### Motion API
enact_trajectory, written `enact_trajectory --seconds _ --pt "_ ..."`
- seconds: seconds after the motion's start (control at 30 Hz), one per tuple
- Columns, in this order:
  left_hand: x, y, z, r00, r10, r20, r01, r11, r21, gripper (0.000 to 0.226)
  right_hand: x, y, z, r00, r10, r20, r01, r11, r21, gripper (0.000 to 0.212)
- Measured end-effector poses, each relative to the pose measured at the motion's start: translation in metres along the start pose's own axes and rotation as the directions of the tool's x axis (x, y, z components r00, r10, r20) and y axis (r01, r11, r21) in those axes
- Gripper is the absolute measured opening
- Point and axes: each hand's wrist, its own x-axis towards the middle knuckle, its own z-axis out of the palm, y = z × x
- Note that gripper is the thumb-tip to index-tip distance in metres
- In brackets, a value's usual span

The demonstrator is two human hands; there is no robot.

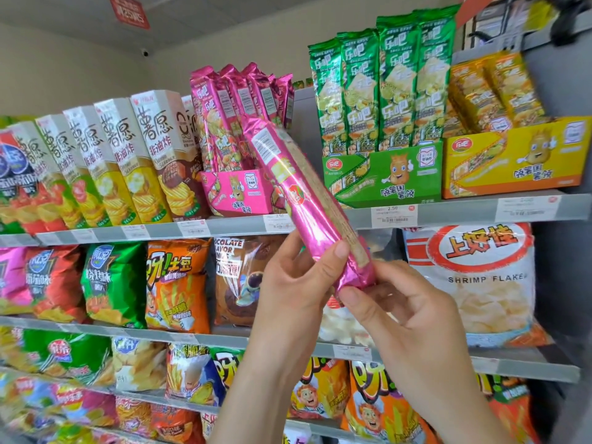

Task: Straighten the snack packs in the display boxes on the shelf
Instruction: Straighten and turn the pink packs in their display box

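Both hands grip pink pack (pixel 296 187) at lower end, tilted; left hand (pixel 298 283) wraps it, right hand (pixel 407 312) pinches tip; pink box (pixel 237 193) behind on shelf (pixel 448 213).

Single head camera (wide-angle), close to shelf (pixel 455 213), facing forward at it.

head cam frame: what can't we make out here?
All in the head view:
- Right side of the pink display box: hidden behind the held pink pack.
- That pack's lower end: covered by the left hand and right hand.
- The price labels: print too small and blurred.
- The yellow packs: blurred, text unreadable.
- The far-left packs: cut off by the frame edge.
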Motion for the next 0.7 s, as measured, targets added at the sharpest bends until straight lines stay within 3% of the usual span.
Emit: enact_trajectory --seconds 0.07,0.17,0.27,0.33,0.4,0.47,0.57,0.63,0.7 --pt "-0.002 0.001 0.000 1.000 0.002 0.013 -0.002 0.998 0.056 0.040 0.001 0.005 0.003 0.990 -0.116 -0.075 0.102 0.980 -0.169 0.020" --pt "-0.004 -0.001 0.003 0.999 0.028 -0.032 -0.024 0.993 0.115 0.038 0.000 0.010 0.010 0.951 -0.296 -0.094 0.228 0.871 -0.435 0.029" --pt "-0.004 0.001 -0.001 0.994 0.067 -0.091 -0.057 0.992 0.112 0.024 -0.001 0.013 0.012 0.953 -0.304 -0.008 0.261 0.832 -0.489 0.047" --pt "-0.002 0.007 -0.008 0.991 0.085 -0.106 -0.079 0.995 0.062 0.027 -0.001 0.011 0.007 0.980 -0.180 0.079 0.196 0.924 -0.330 0.056" --pt "-0.002 0.012 -0.014 0.992 0.093 -0.088 -0.094 0.996 -0.004 0.029 0.000 0.005 0.003 0.988 0.013 0.154 -0.013 1.000 0.000 0.043" --pt "-0.003 0.012 -0.016 0.995 0.091 -0.046 -0.093 0.995 -0.044 0.026 0.002 0.004 0.002 0.960 0.160 0.230 -0.222 0.936 0.274 0.029" --pt "-0.005 0.008 -0.017 0.997 0.074 0.029 -0.073 0.997 -0.037 0.032 0.005 0.006 0.003 0.926 0.254 0.278 -0.346 0.868 0.357 0.028" --pt "-0.005 0.008 -0.019 0.996 0.057 0.065 -0.056 0.998 -0.022 0.038 0.008 0.007 0.001 0.928 0.259 0.269 -0.342 0.877 0.336 0.017" --pt "-0.003 0.009 -0.019 0.997 0.041 0.061 -0.042 0.999 0.014 0.037 0.007 0.009 -0.002 0.931 0.252 0.263 -0.326 0.898 0.294 0.020"
